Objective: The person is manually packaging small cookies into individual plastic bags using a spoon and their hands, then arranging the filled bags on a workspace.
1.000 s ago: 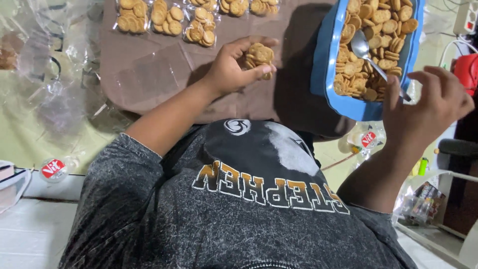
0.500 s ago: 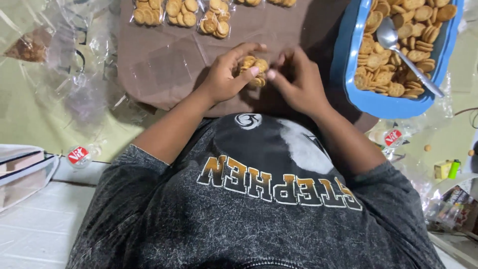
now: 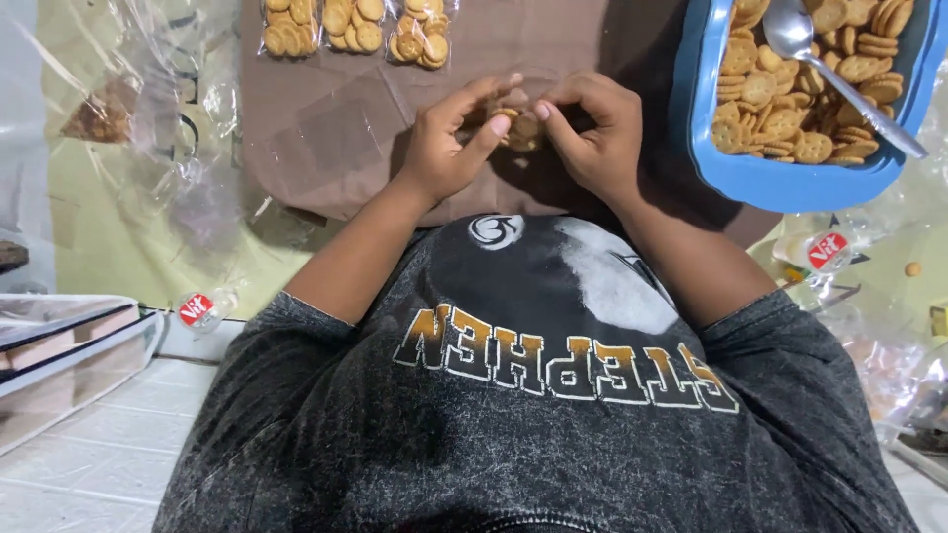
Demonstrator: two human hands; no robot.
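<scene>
My left hand [image 3: 449,143] and my right hand [image 3: 591,138] meet over a brown mat [image 3: 336,128], both gripping a small clear bag of round crackers [image 3: 520,128], mostly hidden by my fingers. A blue tub [image 3: 780,183] full of loose round crackers stands at the upper right with a metal spoon [image 3: 839,69] lying in it. Three filled clear cracker bags [image 3: 355,28] lie in a row at the top of the mat.
Crumpled clear plastic sheets [image 3: 148,118] cover the yellow-green surface at the left. Stacked trays [image 3: 59,345] stand at the lower left on white tiles. A small round red-labelled lid [image 3: 197,309] lies by my left elbow, another [image 3: 828,251] under the tub.
My right hand left the spoon in the tub and came across to join my left hand on the cracker bag. The view shifted, with the tub now further right.
</scene>
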